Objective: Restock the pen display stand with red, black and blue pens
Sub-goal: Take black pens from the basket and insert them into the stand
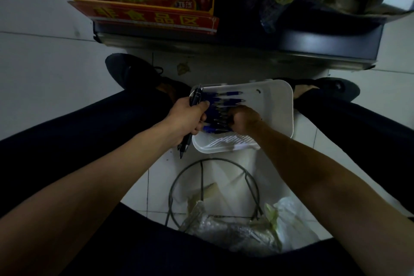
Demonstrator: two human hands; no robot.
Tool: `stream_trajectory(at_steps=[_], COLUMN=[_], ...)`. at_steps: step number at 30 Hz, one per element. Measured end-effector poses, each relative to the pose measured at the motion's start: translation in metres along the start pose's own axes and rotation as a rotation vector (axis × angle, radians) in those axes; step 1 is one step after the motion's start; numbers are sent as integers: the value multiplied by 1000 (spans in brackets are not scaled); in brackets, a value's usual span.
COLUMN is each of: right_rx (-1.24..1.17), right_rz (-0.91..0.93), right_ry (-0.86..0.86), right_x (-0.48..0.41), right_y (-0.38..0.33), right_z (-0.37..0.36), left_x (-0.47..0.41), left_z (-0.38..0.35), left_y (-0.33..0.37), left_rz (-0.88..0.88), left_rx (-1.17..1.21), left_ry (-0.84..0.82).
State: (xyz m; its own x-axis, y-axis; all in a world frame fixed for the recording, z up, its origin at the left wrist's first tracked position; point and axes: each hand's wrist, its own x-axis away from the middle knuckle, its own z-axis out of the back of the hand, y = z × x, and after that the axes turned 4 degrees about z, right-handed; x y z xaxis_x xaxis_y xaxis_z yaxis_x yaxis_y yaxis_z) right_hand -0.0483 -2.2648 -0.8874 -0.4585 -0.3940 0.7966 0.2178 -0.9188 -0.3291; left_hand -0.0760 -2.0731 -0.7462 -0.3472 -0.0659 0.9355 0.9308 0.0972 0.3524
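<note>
**Both hands at the pen tray on the floor**

A white plastic tray (284, 107) sits on the tiled floor (44, 63), between the person's two dark shoes and just in front of the foot of a shop shelf (246, 40). The tray's near end has a slotted bottom, and that part is bare.

The blue pens (224, 101) lie in the far left part of the tray. They are roughly side by side, crosswise, with their tips pointing toward the tray's right edge.

The left hand (188, 116) is at the tray's left edge. It is clamped round a bundle of black pens (196, 96). The bundle stands steeply through the fist, so that its ends stick out above the fingers and below the wrist, over the floor just outside the tray.

The right hand (244, 119) is inside the tray, knuckles up. Its fingers are curled down round some of the blue pens near the middle of the heap. The two hands are close together, with only the pens between them.

Nearer the person, a wire ring frame (172, 186) with thin legs rests on the floor. Crumpled clear plastic bags (224, 231) are piled against its near side. A red sign (154, 17) with yellow characters runs along the front edge of the shelf above. The goods behind it are dim and blurred.
</note>
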Motion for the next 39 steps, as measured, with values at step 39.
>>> stream_trajectory(at_steps=[39], right_rx=[-71], right_rz=[-17], right_ry=[68], right_x=[-2], right_y=[2], right_z=[-8], left_x=[6], left_z=[-4], left_y=[4], left_rz=[-5], left_rx=[80], left_ry=[19])
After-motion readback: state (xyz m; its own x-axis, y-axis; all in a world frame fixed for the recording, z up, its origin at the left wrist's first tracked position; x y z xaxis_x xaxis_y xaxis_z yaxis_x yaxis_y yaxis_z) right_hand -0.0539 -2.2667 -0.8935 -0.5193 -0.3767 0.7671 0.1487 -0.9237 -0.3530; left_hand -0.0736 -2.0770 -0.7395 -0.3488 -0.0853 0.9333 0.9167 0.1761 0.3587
